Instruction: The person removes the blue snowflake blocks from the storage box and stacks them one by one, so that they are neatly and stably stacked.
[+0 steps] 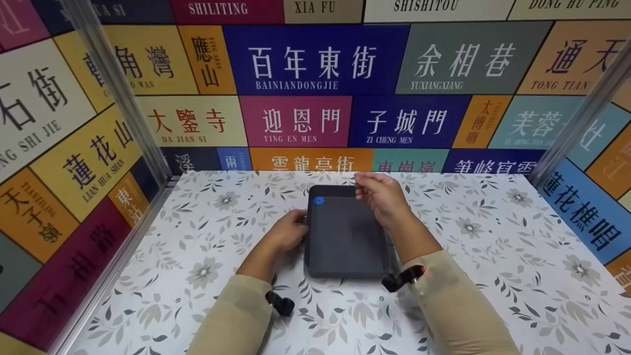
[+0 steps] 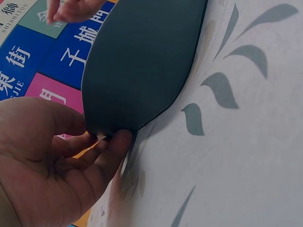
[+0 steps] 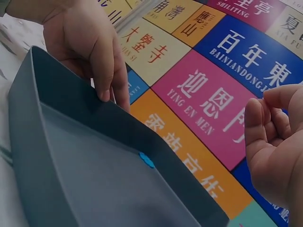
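Note:
A dark grey rectangular tray (image 1: pixel 347 236) with raised walls lies on the table. Inside its far left corner is a small blue flower-shaped piece (image 1: pixel 319 200), which also shows as a blue scalloped disc (image 3: pixel 147 160) in the right wrist view. My left hand (image 1: pixel 291 230) grips the tray's left wall; in the left wrist view its thumb and fingers meet at the wall's edge. My right hand (image 1: pixel 384 197) is raised over the tray's far right part. Its thumb and index fingertips touch and the other fingers curl, with nothing visible between them.
A white tablecloth (image 1: pixel 207 305) with grey leaves and flowers covers the table. Behind and beside it stand panels (image 1: pixel 315 59) of coloured blocks with Chinese lettering. Clear upright posts (image 1: pixel 128 98) stand at the left and right corners. Small black devices (image 1: pixel 280 303) sit at both wrists.

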### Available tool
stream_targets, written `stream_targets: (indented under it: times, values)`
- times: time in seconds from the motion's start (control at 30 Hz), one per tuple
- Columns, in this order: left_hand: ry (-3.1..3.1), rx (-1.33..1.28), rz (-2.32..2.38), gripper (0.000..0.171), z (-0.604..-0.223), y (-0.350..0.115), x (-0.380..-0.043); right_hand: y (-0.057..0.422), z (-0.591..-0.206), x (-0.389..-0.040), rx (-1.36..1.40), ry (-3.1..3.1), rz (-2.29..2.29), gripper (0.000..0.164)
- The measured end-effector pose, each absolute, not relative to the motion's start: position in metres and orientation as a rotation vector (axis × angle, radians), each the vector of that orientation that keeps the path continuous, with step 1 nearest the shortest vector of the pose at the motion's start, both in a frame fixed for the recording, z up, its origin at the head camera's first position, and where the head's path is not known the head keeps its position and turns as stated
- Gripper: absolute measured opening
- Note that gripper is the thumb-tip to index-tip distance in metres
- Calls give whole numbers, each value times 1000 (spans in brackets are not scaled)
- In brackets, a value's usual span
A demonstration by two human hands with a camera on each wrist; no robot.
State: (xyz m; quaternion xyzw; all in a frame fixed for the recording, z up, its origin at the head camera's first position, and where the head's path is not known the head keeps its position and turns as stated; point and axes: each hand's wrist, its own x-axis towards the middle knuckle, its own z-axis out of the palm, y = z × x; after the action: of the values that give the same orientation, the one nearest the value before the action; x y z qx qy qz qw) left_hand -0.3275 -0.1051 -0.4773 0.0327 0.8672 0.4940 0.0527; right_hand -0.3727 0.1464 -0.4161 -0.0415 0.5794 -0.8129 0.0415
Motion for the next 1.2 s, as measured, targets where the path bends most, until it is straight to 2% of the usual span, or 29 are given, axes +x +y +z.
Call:
stream_targets:
  times: [0.17,0.33,0.5,0.67,0.93,1.2]
  values:
    - [2663,133,1480,55,-477,-105,-327,128,-418,-391,-107,1775,-2460,11]
    - [2654,128,1480,55,-478,-105,-326,115,-427,-411,-80,1821,-2371,21]
    - [2662,128,1465,55,-479,-105,-327,111,-441,-428,-7,1818,-2328,10]
    - [2636,121,1489,55,-478,-105,-325,110,-454,-440,80,1845,-2295,6]
    - [2634,107,1499,56,-477,-106,-327,105,-468,-445,70,1992,-2211,30]
    - [2654,124,1467,56,-477,-108,-328,99,-486,-443,-88,2205,-2022,34]
